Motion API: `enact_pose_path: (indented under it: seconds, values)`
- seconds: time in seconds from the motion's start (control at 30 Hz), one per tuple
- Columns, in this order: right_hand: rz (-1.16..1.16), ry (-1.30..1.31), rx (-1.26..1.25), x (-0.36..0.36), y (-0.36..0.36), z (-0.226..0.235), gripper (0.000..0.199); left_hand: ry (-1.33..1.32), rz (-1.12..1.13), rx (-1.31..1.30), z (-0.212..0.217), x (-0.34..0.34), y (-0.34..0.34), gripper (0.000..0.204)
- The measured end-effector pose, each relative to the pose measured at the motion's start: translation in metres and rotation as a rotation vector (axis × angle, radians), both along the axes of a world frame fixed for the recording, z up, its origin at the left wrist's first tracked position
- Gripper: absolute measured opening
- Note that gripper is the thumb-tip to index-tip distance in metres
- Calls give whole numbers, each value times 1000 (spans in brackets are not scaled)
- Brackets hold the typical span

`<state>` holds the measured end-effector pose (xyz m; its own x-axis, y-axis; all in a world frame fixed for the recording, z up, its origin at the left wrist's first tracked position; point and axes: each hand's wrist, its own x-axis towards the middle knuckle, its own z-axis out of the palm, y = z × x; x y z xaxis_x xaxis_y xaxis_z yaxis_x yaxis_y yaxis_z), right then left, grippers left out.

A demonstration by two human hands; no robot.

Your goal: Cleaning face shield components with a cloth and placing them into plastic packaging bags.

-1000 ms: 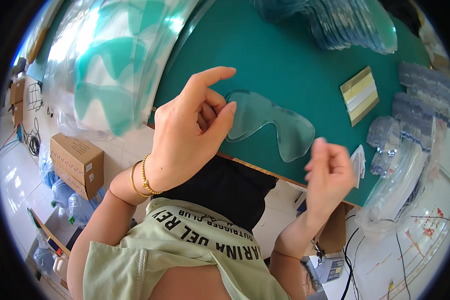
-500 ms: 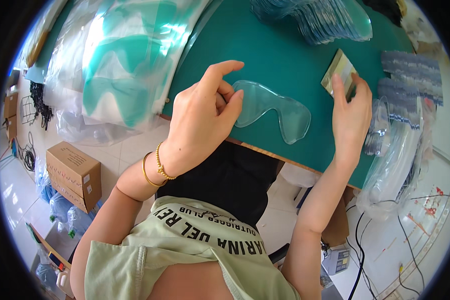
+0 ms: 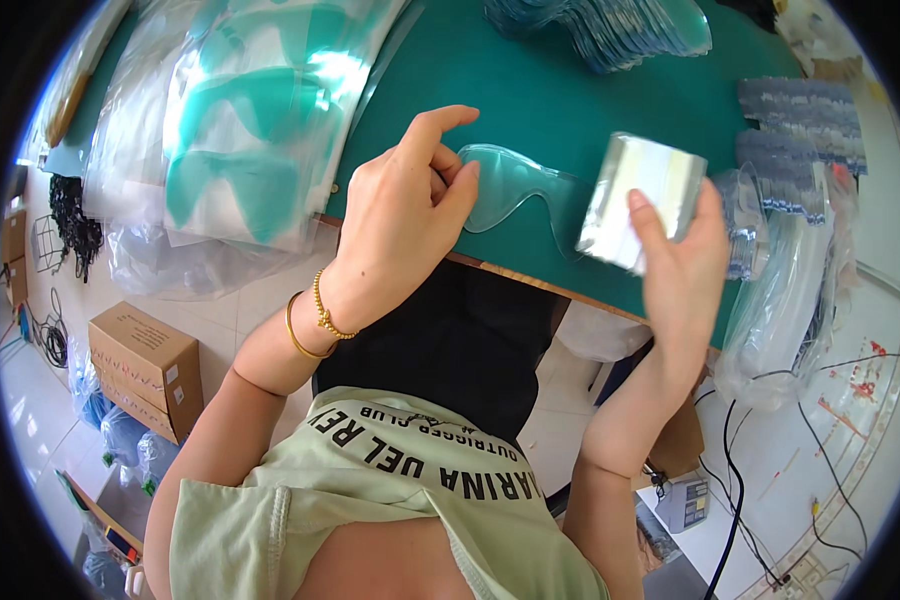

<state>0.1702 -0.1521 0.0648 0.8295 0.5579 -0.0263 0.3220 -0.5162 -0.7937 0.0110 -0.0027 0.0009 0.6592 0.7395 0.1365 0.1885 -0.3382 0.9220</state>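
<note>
A clear visor-shaped lens (image 3: 515, 190) lies on the green tabletop (image 3: 530, 120) in front of me. My left hand (image 3: 402, 195) is over its left end, index finger stretched out, thumb and the other fingers bent together. Whether that hand grips the lens's edge or something small is hidden. My right hand (image 3: 685, 240) holds a flat, pale rectangular packet (image 3: 642, 200) with a shiny silvery border, thumb on top. The packet is tilted above the table and covers the lens's right end.
Curved clear lenses stand in a long stack (image 3: 620, 30) at the far side. Bundled bluish strips (image 3: 800, 130) and clear plastic bags (image 3: 780, 300) are at the right. Large plastic bags with green visor-shaped sheets (image 3: 250, 120) lie left. A cardboard box (image 3: 145, 365) stands on the floor.
My right hand has lifted the pale packet from the table and moved it left, towards the lens. The left hand keeps its pose. The whole view has shifted slightly.
</note>
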Motion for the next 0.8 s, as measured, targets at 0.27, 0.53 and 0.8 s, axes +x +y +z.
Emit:
enact_pose_path:
  seconds: [0.27, 0.53, 0.8]
  values:
    - [-57, -169, -410, -19, 1, 6, 47, 51, -7, -31, 1, -1, 2, 38]
    - [-82, 74, 25, -7, -30, -10, 41, 71, -16, -70, 9, 2, 2, 37]
    - [-27, 75, -56, -6, -21, -23, 39, -162, -226, -73, 35, 15, -11, 46]
